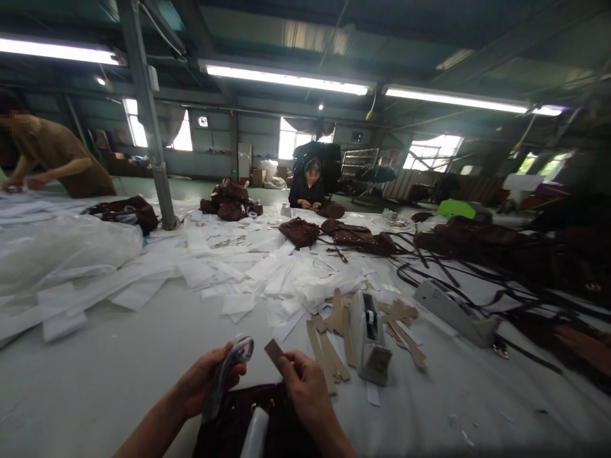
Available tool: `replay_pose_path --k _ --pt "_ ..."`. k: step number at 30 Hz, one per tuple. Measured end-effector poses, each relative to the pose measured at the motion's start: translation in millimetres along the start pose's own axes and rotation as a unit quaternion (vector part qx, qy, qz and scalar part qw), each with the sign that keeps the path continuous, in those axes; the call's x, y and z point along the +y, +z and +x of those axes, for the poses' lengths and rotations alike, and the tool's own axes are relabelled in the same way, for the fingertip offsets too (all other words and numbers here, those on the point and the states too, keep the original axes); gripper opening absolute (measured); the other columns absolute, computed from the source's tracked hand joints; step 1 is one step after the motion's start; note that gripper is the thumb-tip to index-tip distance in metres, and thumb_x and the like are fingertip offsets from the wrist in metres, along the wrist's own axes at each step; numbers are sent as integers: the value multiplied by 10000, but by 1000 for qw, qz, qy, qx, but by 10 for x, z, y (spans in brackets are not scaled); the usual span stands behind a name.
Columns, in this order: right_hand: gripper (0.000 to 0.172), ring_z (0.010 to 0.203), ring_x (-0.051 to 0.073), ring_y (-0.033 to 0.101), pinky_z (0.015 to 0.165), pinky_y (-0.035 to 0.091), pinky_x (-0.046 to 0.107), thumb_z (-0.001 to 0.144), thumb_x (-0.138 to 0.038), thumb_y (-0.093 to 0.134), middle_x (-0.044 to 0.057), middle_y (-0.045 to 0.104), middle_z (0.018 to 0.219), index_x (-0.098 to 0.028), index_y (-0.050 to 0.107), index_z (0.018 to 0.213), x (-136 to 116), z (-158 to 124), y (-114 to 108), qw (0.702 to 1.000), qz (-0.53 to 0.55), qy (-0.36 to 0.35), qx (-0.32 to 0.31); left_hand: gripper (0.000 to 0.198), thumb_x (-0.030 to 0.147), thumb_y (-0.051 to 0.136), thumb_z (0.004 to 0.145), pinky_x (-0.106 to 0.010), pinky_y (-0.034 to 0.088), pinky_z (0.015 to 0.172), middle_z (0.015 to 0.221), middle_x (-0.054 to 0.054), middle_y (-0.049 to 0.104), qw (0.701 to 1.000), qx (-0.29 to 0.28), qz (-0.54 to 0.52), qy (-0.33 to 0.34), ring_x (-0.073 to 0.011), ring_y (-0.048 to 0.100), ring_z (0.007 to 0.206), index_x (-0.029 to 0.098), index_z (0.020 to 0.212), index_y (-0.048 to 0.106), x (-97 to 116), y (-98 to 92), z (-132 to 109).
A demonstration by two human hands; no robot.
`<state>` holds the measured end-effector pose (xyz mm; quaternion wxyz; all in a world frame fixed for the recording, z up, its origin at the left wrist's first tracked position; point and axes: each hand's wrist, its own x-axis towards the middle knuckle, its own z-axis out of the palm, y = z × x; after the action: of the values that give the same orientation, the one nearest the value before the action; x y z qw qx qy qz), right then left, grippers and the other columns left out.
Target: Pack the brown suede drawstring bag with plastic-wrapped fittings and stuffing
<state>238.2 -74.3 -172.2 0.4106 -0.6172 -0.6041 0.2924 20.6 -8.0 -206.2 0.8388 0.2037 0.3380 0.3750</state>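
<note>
My left hand is closed around a strap wrapped in clear plastic, which hangs down toward the bag. Pinched between the thumb and fingers of my right hand is a small brown cardboard strip. Below both hands lies a dark brown bag with metal eyelets, partly cut off by the lower edge of the view. A white wrapped piece stands out from its front. Just right of my right hand, a grey tape dispenser rests among brown paper strips.
White paper sheets cover much of the table's middle and left, beside a clear plastic heap. Farther right are a second tape dispenser and brown bags with straps. Two people work across the table; a metal post rises at left.
</note>
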Motion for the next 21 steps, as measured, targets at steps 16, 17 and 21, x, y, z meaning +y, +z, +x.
replay_pose_path --k 16,17,21 --pt "265 558 124 517 545 304 234 840 -281 555 -2 632 571 -167 723 668 -344 -135 330 997 33 -5 66 301 378 683 823 -169 468 532 690 -104 706 985 -74 146 60 -136 651 602 79 850 707 -34 37 -80" --pt "268 556 122 507 537 308 229 834 -298 565 -4 621 565 -164 727 667 -345 -138 324 996 62 3 57 306 379 678 826 -168 458 526 695 -105 703 982 -79 159 65 -131 641 596 78 870 709 -31 43 -87" --pt "276 545 125 510 503 352 208 790 -371 617 3 617 586 -142 745 704 -284 -132 331 973 220 63 10 344 422 682 809 -165 402 456 667 -87 681 972 -94 203 76 -106 578 510 88 886 712 -30 81 -119"
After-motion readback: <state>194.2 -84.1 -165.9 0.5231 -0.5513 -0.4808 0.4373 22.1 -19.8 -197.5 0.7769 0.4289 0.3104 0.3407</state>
